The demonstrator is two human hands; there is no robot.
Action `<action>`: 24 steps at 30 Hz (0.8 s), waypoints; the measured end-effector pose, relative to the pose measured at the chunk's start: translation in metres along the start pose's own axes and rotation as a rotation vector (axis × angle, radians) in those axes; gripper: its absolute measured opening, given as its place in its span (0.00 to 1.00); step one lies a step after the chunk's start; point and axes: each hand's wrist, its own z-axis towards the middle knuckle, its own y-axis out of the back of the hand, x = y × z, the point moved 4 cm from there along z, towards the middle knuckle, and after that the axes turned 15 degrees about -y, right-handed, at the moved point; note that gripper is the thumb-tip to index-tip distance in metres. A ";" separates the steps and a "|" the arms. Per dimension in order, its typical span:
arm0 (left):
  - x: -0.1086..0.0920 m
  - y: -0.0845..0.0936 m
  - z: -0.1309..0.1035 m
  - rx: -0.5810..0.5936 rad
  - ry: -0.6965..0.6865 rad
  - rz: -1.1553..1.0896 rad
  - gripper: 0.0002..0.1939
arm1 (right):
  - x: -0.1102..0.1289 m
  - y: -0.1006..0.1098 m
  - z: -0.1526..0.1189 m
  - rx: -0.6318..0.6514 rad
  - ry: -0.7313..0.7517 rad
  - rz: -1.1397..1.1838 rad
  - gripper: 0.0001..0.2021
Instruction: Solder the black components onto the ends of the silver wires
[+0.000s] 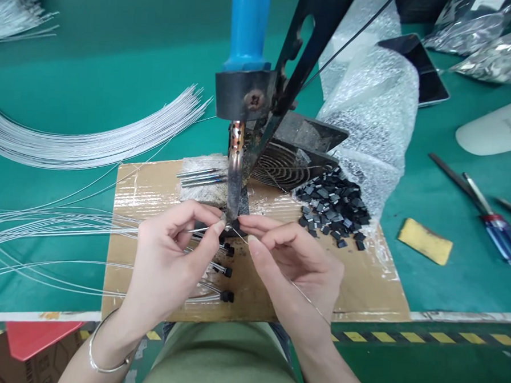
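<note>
Pinching a thin white wire point(200, 230) between thumb and forefinger, the left hand point(170, 267) holds its end just beneath the metal tip of a blue-handled soldering iron point(237, 139). The right hand point(297, 262) has thumb and fingers clamped on a thin silvery strand point(239, 235), its end near that tip. Below lies a brown cardboard sheet point(366, 286), bearing a heap of small black rectangular pieces point(335, 204).

Shines bright and diffuse, glints off bubble wrap point(371, 112) and taped cardboard point(362, 288), dims across the green tabletop point(131, 30) at upper left; blurs slightly at the wire point(240, 235), stretches toward the edges.
</note>
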 end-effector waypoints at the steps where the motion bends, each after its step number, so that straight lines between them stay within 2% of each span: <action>1: 0.000 0.000 0.000 0.001 0.001 0.001 0.05 | 0.000 0.000 0.000 -0.004 -0.002 -0.002 0.09; 24: 0.002 0.000 0.000 0.030 0.006 0.044 0.04 | -0.001 0.001 0.001 -0.001 0.000 0.000 0.09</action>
